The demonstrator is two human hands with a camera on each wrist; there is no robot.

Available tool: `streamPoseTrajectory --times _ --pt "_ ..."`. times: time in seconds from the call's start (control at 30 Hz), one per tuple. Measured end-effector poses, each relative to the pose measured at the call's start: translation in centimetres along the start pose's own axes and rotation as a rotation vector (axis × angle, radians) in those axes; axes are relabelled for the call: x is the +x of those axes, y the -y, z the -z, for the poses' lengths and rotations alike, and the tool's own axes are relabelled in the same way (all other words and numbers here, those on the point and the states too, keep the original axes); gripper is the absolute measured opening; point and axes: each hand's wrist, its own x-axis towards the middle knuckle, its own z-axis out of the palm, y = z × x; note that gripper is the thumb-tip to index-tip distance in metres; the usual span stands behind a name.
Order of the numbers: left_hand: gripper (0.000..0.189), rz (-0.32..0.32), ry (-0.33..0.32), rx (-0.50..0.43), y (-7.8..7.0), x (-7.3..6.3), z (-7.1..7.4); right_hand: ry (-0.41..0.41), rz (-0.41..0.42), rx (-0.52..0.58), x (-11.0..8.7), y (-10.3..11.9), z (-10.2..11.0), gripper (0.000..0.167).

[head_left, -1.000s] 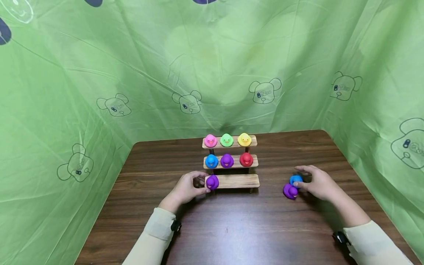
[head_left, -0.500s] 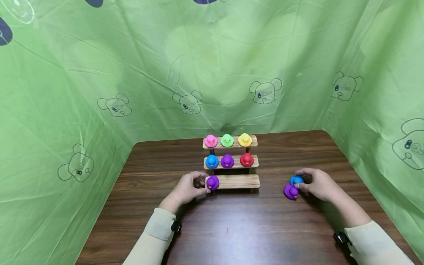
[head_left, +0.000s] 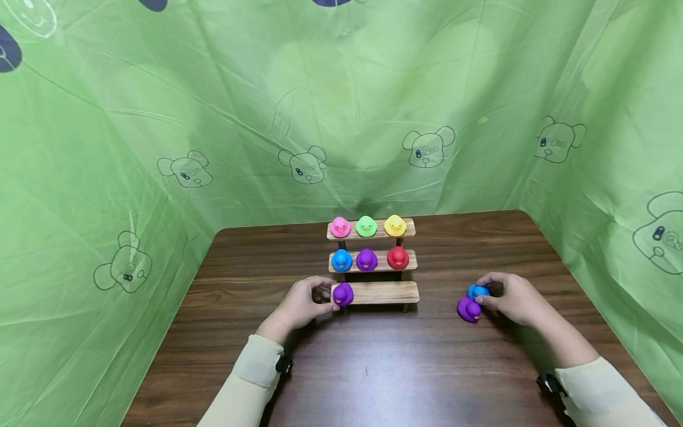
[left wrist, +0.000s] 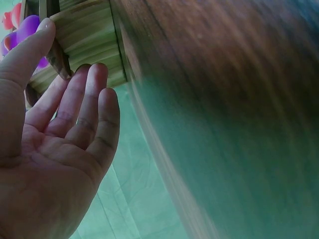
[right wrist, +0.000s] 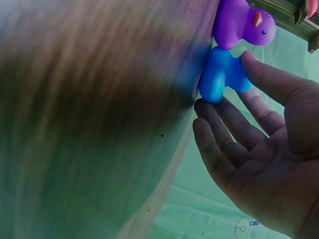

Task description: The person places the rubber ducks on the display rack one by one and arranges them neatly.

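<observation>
A purple rubber duck [head_left: 342, 294] sits at the left end of the stand's bottom shelf [head_left: 384, 292]. My left hand [head_left: 300, 303] holds it, thumb at its near side and index finger at its far side. In the left wrist view, the thumb overlaps the duck [left wrist: 27, 29] and the other fingers reach beside the shelf's end. Over to the right, my right hand [head_left: 514, 298] pinches a blue rubber duck [right wrist: 214, 74] on the table between thumb and fingers. Another purple rubber duck [head_left: 469, 309] lies against the blue one, its beak showing in the right wrist view.
Pink [head_left: 340, 227], green [head_left: 366, 226] and yellow ducks [head_left: 395, 225] line the top shelf. Blue [head_left: 341, 260], purple [head_left: 366, 259] and red ducks [head_left: 398, 257] stand on the middle shelf. A green curtain [head_left: 341, 107] hangs around the dark wooden table [head_left: 368, 367].
The fingers of my right hand have drawn in slightly around the blue duck. My left hand and the purple duck keep their place.
</observation>
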Motion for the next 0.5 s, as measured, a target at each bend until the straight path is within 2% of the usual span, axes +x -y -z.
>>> streamPoseTrajectory --times 0.1,0.2,0.5 --pt "0.051 0.002 0.001 -0.004 -0.1 0.0 0.0 -0.011 -0.008 0.009 -0.1 0.1 0.1 0.029" --pt "0.051 0.004 0.003 -0.007 -0.1 -0.1 0.0 -0.056 -0.009 0.008 -0.2 0.3 0.1 0.029" --pt "0.051 0.004 0.002 -0.013 -0.2 -0.1 0.0 -0.17 0.042 0.046 -0.5 1.6 0.2 0.036"
